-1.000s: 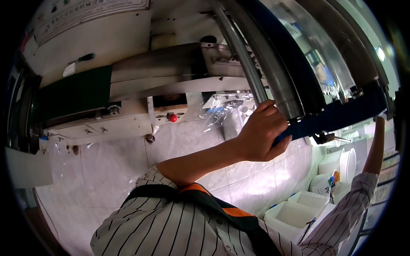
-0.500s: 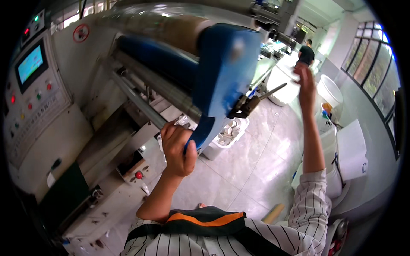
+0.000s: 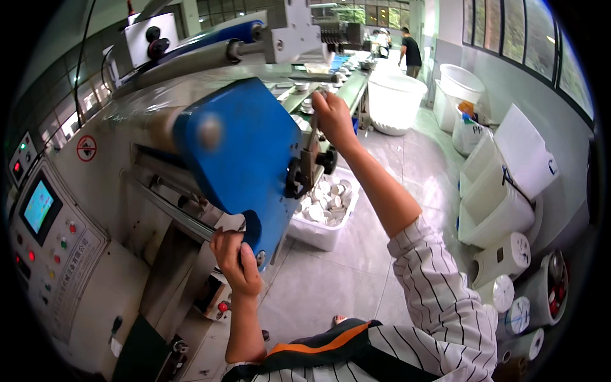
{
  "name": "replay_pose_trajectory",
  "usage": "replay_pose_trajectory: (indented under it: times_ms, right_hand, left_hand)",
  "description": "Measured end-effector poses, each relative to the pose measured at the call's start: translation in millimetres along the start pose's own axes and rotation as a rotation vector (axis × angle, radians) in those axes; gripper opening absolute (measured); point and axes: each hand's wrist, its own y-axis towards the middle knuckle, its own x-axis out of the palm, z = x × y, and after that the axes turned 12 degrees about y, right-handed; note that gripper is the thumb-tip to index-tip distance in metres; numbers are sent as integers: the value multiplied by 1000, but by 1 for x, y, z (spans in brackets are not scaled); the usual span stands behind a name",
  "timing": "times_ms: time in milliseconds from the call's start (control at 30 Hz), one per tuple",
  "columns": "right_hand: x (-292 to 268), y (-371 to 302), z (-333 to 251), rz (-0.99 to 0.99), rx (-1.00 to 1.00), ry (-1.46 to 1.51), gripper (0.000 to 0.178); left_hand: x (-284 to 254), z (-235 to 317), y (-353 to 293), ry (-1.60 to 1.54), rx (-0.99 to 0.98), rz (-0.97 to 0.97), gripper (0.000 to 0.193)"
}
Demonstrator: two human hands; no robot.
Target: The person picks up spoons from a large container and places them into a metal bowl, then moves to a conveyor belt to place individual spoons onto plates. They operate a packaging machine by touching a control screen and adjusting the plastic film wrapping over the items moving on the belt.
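Grey polished floor (image 3: 356, 274) ran out under me toward a long factory hall, with windows along the wall at about two o'clock and another person (image 3: 411, 52) standing far off at twelve o'clock. Filling my view from nine to twelve o'clock was a big machine, and on it hung a blue cover (image 3: 245, 149), tilted with its lower corner toward me. My left hand (image 3: 237, 260) was curled tight around that lower corner, at about seven o'clock, fingers wrapped over the edge just beside a round dark knob (image 3: 252, 226). My right hand (image 3: 332, 116) was raised at twelve o'clock, closed on a thin metal part at the cover's upper right edge; what exactly it gripped I could not tell. My two hands were well apart, one at each end of the cover. A control panel (image 3: 44, 235) with a small lit screen and coloured buttons sat at nine o'clock. Below the cover, on the floor, stood a white crate (image 3: 321, 232) holding small pale round pieces. White bins (image 3: 493, 213) were lined along the wall at three o'clock, and pale rolls (image 3: 509, 258) stood at four o'clock.
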Motion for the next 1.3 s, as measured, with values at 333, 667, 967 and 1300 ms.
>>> replay_pose_trajectory:
  times_ms: [333,667,967,1300]
  right_hand:
    - [13,-136,-69,-470,-639,-314,31]
    - [29,-203,-57,-161,-411,56,57]
    - [-34,-298,65,-400,447,166,27]
    - [-65,-366,107,-1015,703,305,25]
  left_hand:
    - [0,1,-2,26,-62,-53,21]
    - [-4,-9,-12,49,-76,-54,26]
    - [2,-24,-36,38,-206,50,36]
    - [-14,-39,-51,-20,-371,97,47]
